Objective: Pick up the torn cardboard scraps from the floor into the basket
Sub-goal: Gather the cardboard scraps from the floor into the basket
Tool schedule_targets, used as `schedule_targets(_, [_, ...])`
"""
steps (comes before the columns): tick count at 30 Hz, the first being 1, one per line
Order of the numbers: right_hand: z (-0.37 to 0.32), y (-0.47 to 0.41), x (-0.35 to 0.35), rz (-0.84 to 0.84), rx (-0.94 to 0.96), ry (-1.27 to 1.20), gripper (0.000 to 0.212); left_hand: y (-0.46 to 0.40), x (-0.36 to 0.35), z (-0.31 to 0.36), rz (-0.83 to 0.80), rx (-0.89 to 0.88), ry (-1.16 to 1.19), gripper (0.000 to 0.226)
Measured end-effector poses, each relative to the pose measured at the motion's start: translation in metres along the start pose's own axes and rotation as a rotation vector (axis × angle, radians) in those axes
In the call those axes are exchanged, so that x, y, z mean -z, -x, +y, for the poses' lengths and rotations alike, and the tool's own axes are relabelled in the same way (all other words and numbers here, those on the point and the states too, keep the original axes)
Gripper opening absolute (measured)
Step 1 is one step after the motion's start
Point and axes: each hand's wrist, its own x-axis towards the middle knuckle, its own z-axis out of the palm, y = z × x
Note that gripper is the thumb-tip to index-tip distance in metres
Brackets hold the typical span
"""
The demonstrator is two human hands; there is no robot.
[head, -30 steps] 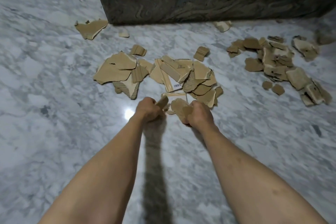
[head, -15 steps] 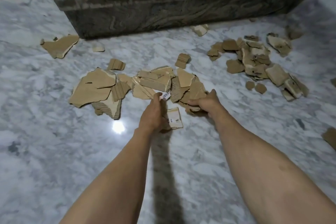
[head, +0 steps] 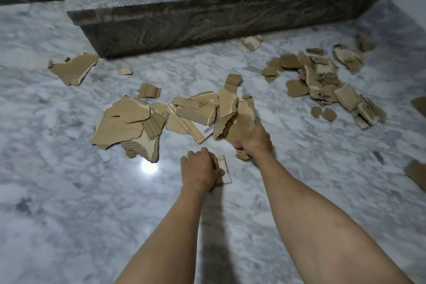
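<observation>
Floor [head: 69,203] was marble; we saw most scraps on it yet: middle heap [head: 161,120], right heap [head: 327,83], strays near stone step [head: 207,23]. No basket in view, so we judged task early. Right hand [head: 254,140] gripped bundle of scraps [head: 232,117]. Left hand [head: 199,172] curled on small scrap [head: 224,168].

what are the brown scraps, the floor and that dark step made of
Scraps: corrugated cardboard, matte tan; ribbed torn edges show. Floor: seemingly polished marble or marble-look tile, white with grey veins, mirroring a lamp. Step: likely dark swirled stone.
</observation>
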Motion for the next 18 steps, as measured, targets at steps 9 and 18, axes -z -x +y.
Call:
schedule_targets(9, [0.008,0.020,0.023,-0.266,-0.089,0.007,0.071,0.028,-0.005,-0.022,0.088,0.082,-0.028,0.051])
schedule_targets(18, [0.007,-0.017,0.062,-0.425,-0.043,0.394,0.059,0.025,-0.010,-0.023,0.017,0.179,0.031,0.068])
